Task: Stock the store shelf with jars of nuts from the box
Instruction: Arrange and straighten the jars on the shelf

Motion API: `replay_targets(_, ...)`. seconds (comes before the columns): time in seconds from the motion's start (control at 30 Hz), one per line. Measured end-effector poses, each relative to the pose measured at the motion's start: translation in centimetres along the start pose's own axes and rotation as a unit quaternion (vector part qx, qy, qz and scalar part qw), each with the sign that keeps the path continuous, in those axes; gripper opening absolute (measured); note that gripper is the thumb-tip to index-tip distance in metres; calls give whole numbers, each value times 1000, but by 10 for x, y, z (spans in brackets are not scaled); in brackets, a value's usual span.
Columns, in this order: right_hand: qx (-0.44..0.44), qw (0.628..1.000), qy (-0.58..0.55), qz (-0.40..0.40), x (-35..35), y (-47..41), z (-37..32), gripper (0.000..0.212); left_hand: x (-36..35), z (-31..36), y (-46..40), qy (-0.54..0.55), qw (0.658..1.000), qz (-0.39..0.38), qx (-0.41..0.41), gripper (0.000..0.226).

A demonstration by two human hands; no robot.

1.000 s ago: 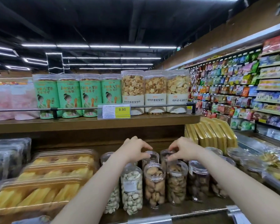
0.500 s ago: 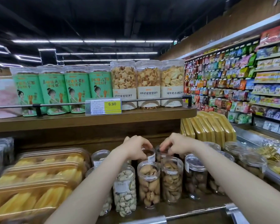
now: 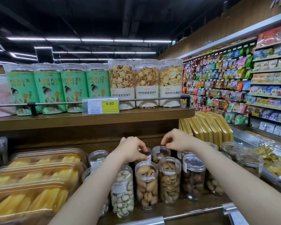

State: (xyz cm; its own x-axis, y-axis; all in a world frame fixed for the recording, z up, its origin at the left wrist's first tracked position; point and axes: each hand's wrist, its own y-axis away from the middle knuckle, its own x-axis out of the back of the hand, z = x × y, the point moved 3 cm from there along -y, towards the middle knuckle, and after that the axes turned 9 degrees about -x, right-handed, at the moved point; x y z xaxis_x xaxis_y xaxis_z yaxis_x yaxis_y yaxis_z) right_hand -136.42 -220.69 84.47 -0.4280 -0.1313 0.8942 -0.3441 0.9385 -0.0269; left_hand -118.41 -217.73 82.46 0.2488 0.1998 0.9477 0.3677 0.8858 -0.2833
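Left hand (image 3: 131,150) grip: fingers curled down over the lid of a back-row jar (image 3: 144,154), grasping it from above. Right hand (image 3: 177,141) grip: fingertips pinching the lid rim of the adjacent jar (image 3: 161,152). Top grasps probably clear the front-row jars (image 3: 146,184) standing directly before both grips on the shelf (image 3: 193,208). The box is not in view.
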Motion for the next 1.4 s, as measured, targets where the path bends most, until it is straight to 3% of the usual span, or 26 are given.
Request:
replay_targets(0.13, -15, 990, 135, 40, -18, -8, -5, 45, -2, -2, 1, 11, 1000, 5, 1, 29)
replay_targets(0.23, 10, 995, 98, -23, -12, -6, -6, 28, -3, -3, 2, 12, 1000, 4, -1, 29)
replay_targets(0.27, 11, 996, 73, -40, -7, -4, -6, 31, -3, -3, 2, 12, 1000, 3, -2, 28)
replay_targets(0.33, 12, 999, 36, -24, 0, -4, -5, 33, -3, -3, 1, 17, 1000, 5, -3, 27)
replay_targets(0.4, 6, 999, 39, 8, -2, -5, -5, 23, -3, -3, 1, 20, 1000, 6, 0, 27)
replay_targets(0.53, -1, 991, 125, 39, -13, -11, -2, 39, -5, -5, 3, 22, 1000, 8, -1, 28)
replay_targets(0.67, 7, 996, 77, -46, -5, -9, 2, 41, -5, -6, 4, 38, 999, 10, -3, 28)
replay_targets(0.8, 12, 997, 72, 3, -9, -12, 3, 46, -4, -7, 2, 37, 999, 3, -7, 29)
replay_targets(0.97, 30, 996, 69, -37, -10, -9, 6, 40, -6, -13, 1, 45, 999, -11, -11, 29)
replay_targets(1.17, 33, 995, 87, -21, -8, -2, 2, 46, -3, -11, 5, 34, 999, -24, -11, 35)
replay_targets(1.27, 75, 996, 16, 52, 1, 19, 0, 42, 13, 2, 24, 49, 997, 49, -16, 34)
replay_targets(1.33, 88, 992, 50, 70, -1, 39, 1, 42, 18, 22, 42, -10, 996, 85, -29, 32)
replay_targets(1.4, 73, 983, 152, 78, -12, 56, 3, 56, 14, 46, 58, -112, 990, 77, -30, 46)
